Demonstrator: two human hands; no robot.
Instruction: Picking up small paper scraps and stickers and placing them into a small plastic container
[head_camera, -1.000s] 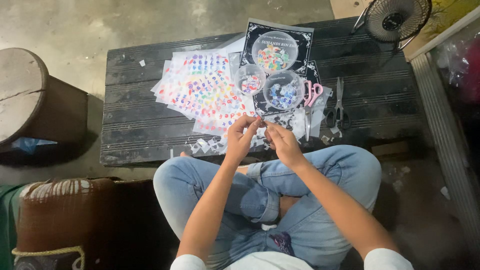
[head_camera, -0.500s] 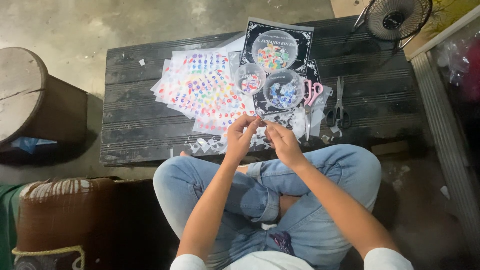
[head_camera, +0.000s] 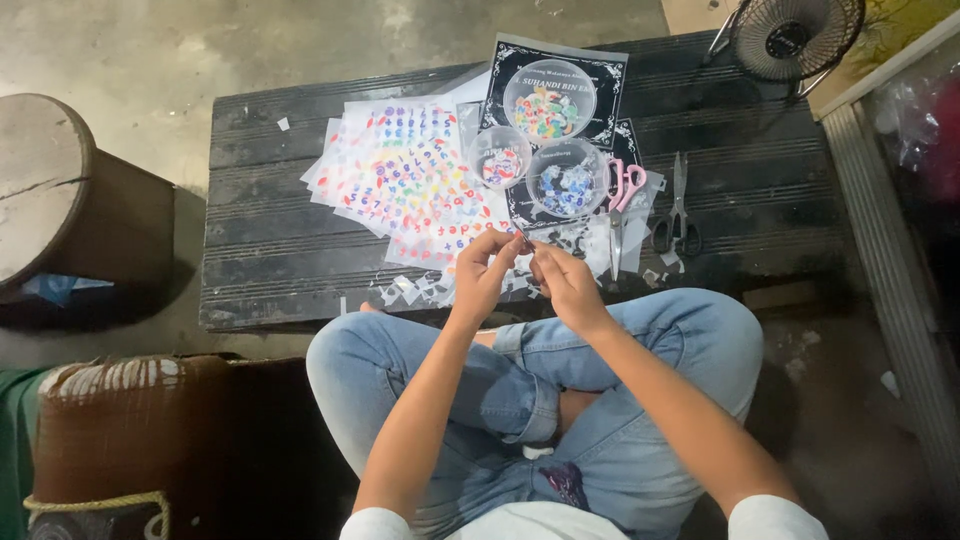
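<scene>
Left hand (head_camera: 480, 272) and right hand (head_camera: 565, 285) at frame centre, fingers (head_camera: 508, 243) pinching a tiny paper piece (head_camera: 527, 243) between them (hardly visible), above the dark bench (head_camera: 270, 190), below the sticker sheets (head_camera: 410, 175).

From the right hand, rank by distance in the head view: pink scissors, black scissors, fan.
From the right hand:
1. Pink scissors, just beyond it, slightly right.
2. Black scissors, farther right on the table.
3. Fan, far corner, upper right.
</scene>
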